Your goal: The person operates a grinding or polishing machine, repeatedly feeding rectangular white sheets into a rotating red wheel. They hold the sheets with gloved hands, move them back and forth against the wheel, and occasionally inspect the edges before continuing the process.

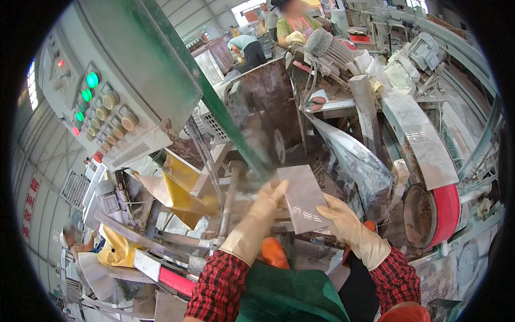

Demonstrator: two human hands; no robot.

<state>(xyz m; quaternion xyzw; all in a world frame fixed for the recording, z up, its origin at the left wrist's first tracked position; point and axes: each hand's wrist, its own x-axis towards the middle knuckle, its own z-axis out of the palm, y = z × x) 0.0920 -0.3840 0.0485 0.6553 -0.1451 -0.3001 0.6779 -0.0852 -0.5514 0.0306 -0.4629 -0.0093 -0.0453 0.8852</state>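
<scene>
A flat, greyish, shiny rectangular tile (pixel 304 199) is held up in front of me, tilted, with light glinting near its lower edge. My left hand (pixel 270 197), in a cream rubber glove, grips its left edge. On the right edge, my right hand (pixel 341 216), gloved alike, is closed with its thumb toward the upper face. The fingers under the tile are hidden. Both forearms wear red-and-black checked sleeves, and a green apron (pixel 289 292) covers my lap. An orange boot (pixel 275 253) shows below the tile.
A control cabinet (pixel 161 70) with lit green buttons stands at the upper left. To the right, a conveyor with a red belt (pixel 446 214) carries pale tiles (pixel 421 145). A yellow sheet (pixel 179 185) hangs left. Across the machinery, a person (pixel 295 24) wears gloves; others are farther back.
</scene>
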